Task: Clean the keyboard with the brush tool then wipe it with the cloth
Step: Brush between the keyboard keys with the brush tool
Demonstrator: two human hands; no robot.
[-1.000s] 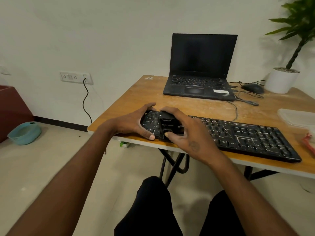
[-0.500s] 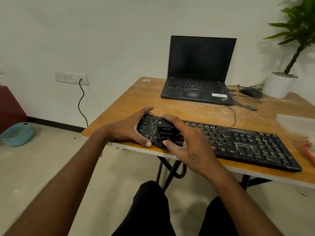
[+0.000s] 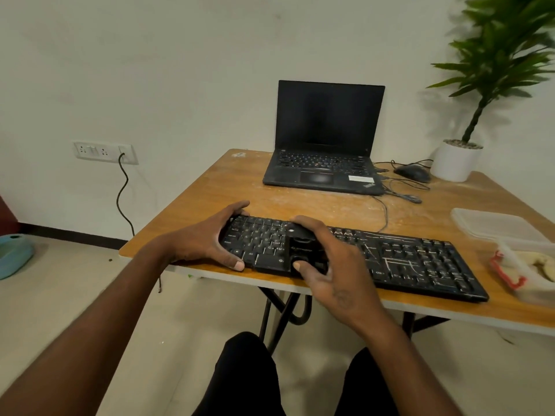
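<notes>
Wooden counter [image 3: 192, 205] against pale wall, black keyboard [image 3: 390, 259] lying along near edge. Left hand [image 3: 207, 241] reaches in from lower left, wrist level, fingers [image 3: 237, 207] curled over keyboard's left end, thumb under front edge, clamped on it. Right hand [image 3: 333, 265] comes in over keys, fingers arched, gripping black brush tool [image 3: 303, 249]; tool sits on left-centre keys, between thumb and forefinger. White dusty streaks on right-hand keys. Laptop [image 3: 324, 145] open behind.

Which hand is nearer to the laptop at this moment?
Left, narrowly. The left hand grips the keyboard's left end, its fingertips at the far edge facing the laptop. The right hand holds the brush tool over the keys, nearer the table's front edge.
</notes>
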